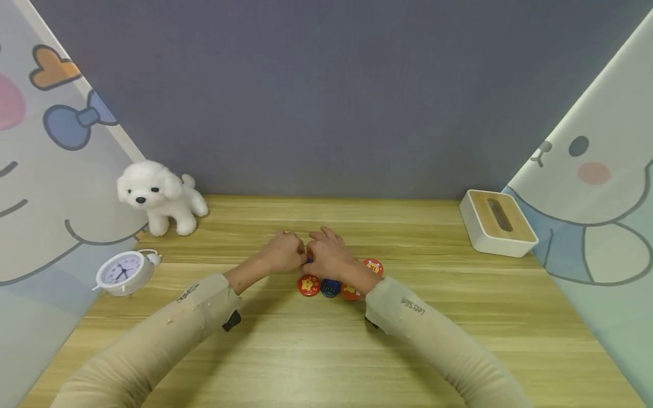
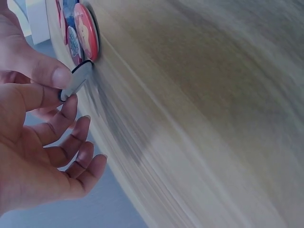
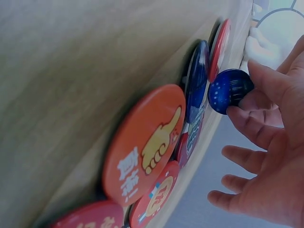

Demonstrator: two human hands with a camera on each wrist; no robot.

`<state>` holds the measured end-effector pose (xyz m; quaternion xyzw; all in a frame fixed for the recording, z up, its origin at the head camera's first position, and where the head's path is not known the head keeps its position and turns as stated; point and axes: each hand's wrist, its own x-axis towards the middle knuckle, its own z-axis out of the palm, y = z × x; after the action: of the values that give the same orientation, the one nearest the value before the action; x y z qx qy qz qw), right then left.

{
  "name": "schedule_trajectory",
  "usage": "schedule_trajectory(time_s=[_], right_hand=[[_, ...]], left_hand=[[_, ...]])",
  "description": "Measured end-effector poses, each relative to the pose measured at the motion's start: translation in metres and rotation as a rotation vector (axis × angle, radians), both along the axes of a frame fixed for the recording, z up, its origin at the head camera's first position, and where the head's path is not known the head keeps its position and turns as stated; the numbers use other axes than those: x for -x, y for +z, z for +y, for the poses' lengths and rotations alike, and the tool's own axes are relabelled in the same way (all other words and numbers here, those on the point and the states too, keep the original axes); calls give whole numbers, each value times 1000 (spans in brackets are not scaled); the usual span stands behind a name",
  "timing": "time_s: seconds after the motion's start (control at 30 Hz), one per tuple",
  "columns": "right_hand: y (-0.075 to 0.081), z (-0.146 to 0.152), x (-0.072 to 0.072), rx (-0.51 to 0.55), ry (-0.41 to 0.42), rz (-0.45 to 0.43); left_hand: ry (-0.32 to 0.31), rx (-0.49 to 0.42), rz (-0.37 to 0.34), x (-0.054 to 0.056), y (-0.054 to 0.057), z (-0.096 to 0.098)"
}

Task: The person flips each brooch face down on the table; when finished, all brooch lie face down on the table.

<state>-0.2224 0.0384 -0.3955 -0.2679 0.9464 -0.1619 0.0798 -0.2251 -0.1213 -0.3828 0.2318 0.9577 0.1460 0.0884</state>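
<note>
A round blue button badge [image 3: 230,91] with white dots is held up on its edge between both hands, above the other badges. My left hand [image 1: 284,252] pinches it between thumb and forefinger; in the left wrist view its pale back [image 2: 78,80] shows. My right hand [image 3: 280,128] grips the same badge by its rim, its other fingers spread below. Close under the hands lie a red star badge [image 1: 309,285], a dark blue badge [image 1: 330,288], an orange badge [image 3: 147,142] with a yellow pointing hand, and a red badge [image 1: 373,266]. The right forearm partly covers this group.
A white plush dog [image 1: 163,195] stands at the back left of the wooden table [image 1: 306,351], with a white alarm clock [image 1: 124,273] in front of it. At the back right sits a white tissue box [image 1: 497,224] with a wooden lid. A grey panel [image 1: 326,102] rises behind.
</note>
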Motion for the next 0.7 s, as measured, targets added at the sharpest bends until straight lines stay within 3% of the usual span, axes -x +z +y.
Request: schedule_trajectory(time_s=[0.3,0.7], right_hand=[[-1,-2,1,7,-20,6],[2,3,0,54,-47,-20]], left_hand=[[1,-25,9,-2,3,-1],[-21,12,52,-5,7,-4]])
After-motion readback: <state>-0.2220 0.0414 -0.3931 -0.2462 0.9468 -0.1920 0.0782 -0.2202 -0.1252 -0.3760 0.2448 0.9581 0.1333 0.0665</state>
